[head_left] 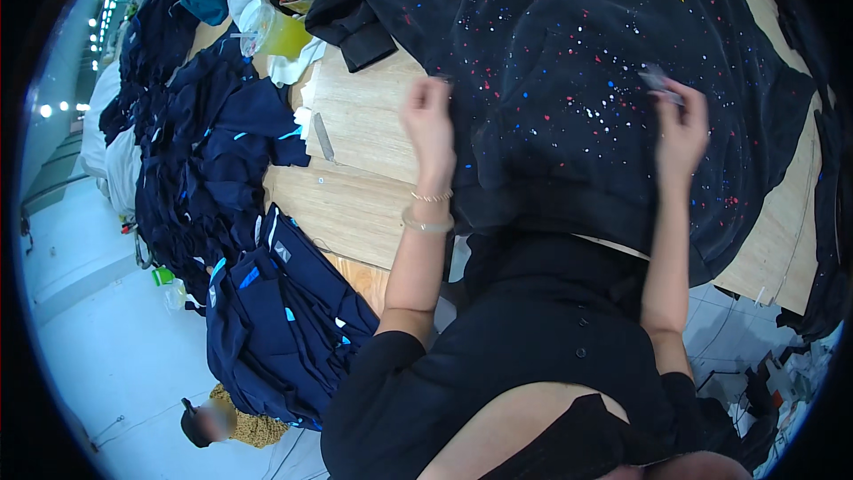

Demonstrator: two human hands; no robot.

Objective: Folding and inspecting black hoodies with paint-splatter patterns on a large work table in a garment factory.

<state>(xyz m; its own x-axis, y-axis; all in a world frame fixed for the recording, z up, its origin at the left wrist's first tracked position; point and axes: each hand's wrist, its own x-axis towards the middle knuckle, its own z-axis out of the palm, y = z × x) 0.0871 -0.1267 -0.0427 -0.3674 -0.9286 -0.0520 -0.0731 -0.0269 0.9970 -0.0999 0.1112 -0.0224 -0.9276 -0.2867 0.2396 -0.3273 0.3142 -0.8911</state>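
A black sweatshirt [551, 124] with white, red and blue paint-like specks lies spread on the wooden table in front of me. It carries yellow lettering near its far right part. Over the sweatshirt's right half, my right hand [682, 124] is closed on a small silvery tool [659, 80], blurred, that looks like thread snips. My left hand [428, 120] is raised at the garment's left edge, its fingers pinched together. Whatever those fingers hold, if anything, is too small to make out. Bracelets circle my left wrist.
Dark navy garments [213, 151] are heaped along the table's left side, with more [284, 320] hanging nearer me. A cup of yellow drink [283, 34] stands at the far left. On the wooden tabletop [355, 196] lies a grey strip [323, 138]. Another person [227, 422] is at lower left.
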